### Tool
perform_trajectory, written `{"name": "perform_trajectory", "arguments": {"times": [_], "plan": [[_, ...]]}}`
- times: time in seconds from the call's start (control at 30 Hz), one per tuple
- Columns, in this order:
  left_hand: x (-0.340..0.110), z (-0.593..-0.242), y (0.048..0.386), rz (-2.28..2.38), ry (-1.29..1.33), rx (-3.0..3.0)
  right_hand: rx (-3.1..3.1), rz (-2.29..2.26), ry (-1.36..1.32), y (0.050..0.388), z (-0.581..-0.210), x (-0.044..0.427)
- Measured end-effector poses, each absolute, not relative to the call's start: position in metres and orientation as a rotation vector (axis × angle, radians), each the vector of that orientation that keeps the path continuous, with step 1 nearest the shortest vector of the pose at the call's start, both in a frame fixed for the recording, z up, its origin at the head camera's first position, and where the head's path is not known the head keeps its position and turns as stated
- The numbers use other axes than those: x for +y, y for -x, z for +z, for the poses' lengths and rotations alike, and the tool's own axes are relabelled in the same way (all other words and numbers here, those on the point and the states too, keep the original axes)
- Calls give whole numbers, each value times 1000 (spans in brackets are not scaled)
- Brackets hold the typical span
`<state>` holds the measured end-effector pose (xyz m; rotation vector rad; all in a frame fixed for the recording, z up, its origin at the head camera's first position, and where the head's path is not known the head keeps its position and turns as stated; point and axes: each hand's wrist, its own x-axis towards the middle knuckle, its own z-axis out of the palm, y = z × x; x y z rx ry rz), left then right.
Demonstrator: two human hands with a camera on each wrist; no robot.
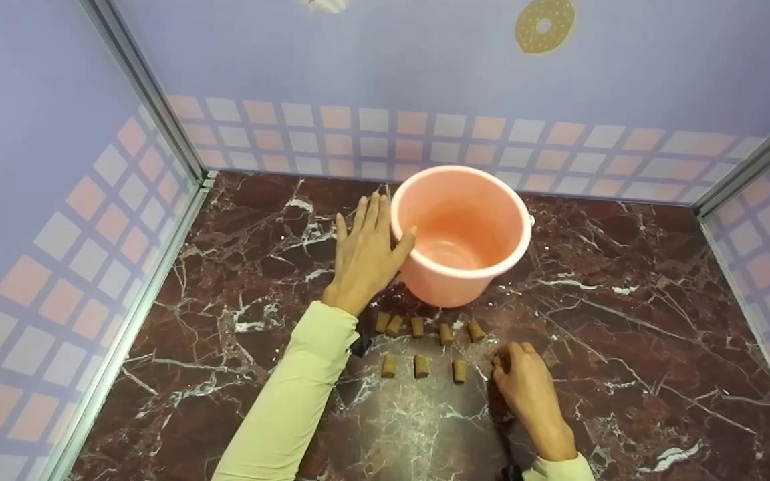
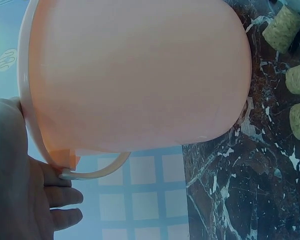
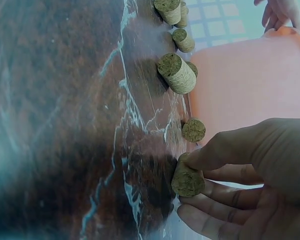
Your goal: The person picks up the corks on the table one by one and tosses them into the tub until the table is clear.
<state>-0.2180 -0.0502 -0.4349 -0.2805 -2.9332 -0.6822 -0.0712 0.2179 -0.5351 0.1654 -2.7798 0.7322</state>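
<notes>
Your right hand [image 1: 529, 384] pinches a small brown cylindrical cork [image 3: 188, 183], thumb on one side and fingers on the other, low over a dark red, white-veined marble-look tabletop [image 1: 599, 341]; you cannot tell whether this cork touches the surface. Eight more corks [image 1: 421, 367] sit in two loose rows between you and an upright pale pink plastic bucket [image 1: 445, 286]: five nearer the bucket, three nearer you.

Your left hand [image 1: 366, 257] touches the bucket's left rim, its fingers straight and close together, the thumb apart and over the rim.

A loosened pinch could let the held cork slip and roll. Another cork lies just beside your right thumb, so a careless sweep might knock it. Pressing sideways on the rim could slide or tip the bucket, and your pale yellow-green left sleeve [image 1: 298, 387] could brush the leftmost corks if lowered.
</notes>
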Motion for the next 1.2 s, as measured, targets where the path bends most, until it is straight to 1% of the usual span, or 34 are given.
{"name": "perform_trajectory", "arguments": {"times": [0.67, 1.2], "plan": [[-51, -435, 218, -684, 284, -2923, -2757, 777, -182, 75, -533, 221], [-51, -435, 218, -675, 283, -2926, -2616, 753, -298, 82, -524, 224]]}}
